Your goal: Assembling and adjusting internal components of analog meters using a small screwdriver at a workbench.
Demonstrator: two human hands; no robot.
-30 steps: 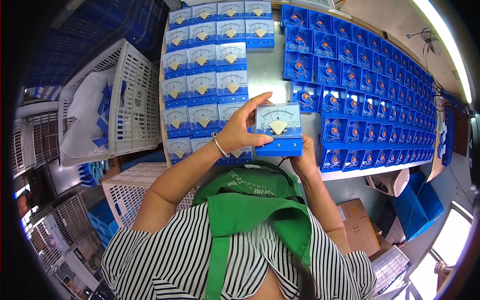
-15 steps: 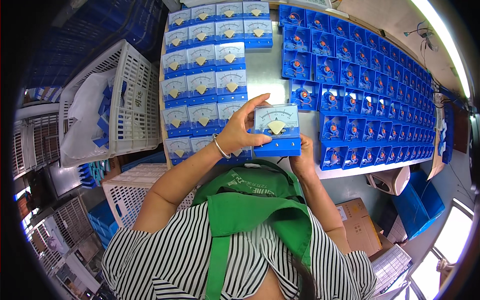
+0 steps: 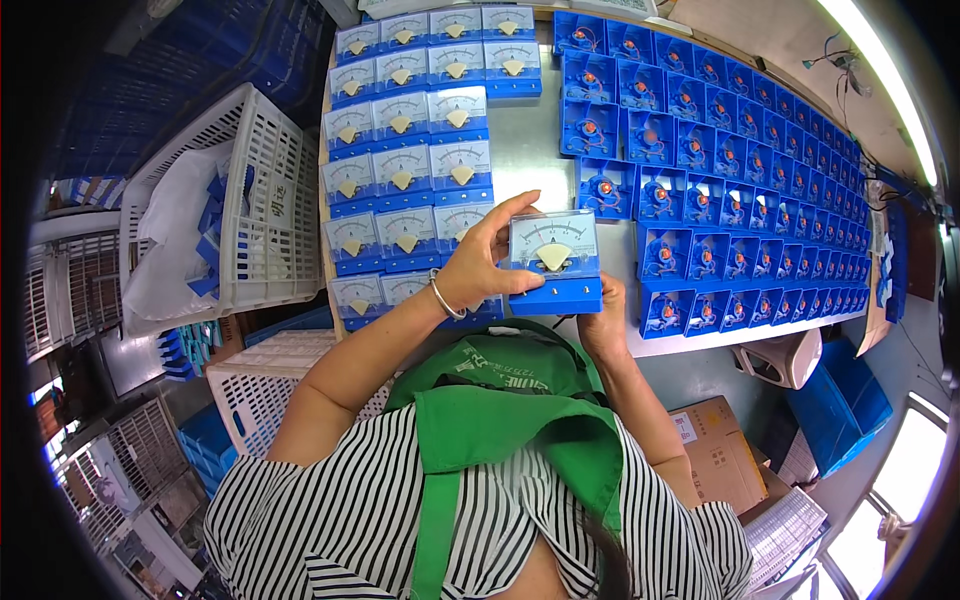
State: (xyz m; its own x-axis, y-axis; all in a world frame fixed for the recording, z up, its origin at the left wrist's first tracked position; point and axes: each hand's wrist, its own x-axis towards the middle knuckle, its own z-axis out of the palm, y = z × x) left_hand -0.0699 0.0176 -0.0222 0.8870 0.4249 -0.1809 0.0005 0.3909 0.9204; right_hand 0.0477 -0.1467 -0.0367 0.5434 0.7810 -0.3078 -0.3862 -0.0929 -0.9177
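Note:
An ammeter (image 3: 553, 292) with a blue base, a clear cover and a cream fan-shaped piece on its dial is held up in front of my body. My left hand (image 3: 482, 262) is closed on its left side, the thumb lying on the front of the base. My right hand (image 3: 604, 318) grips the lower right corner from behind, most of its fingers hidden by the meter. Rows of similar finished-looking meters (image 3: 402, 168) stand on the table to the left. To the right lie many open blue housings (image 3: 655, 135) with wires and orange-red parts inside.
Between the two groups runs a strip of bare tabletop (image 3: 530, 140). A white crate (image 3: 270, 210) with plastic lining and blue parts stands at the left, and another white crate (image 3: 262, 385) sits lower. A cardboard box (image 3: 718, 455) and a blue bin (image 3: 838, 410) are at the lower right.
Both hands hold the meter in almost the same place. The view has shifted very slightly; nothing else has visibly moved.

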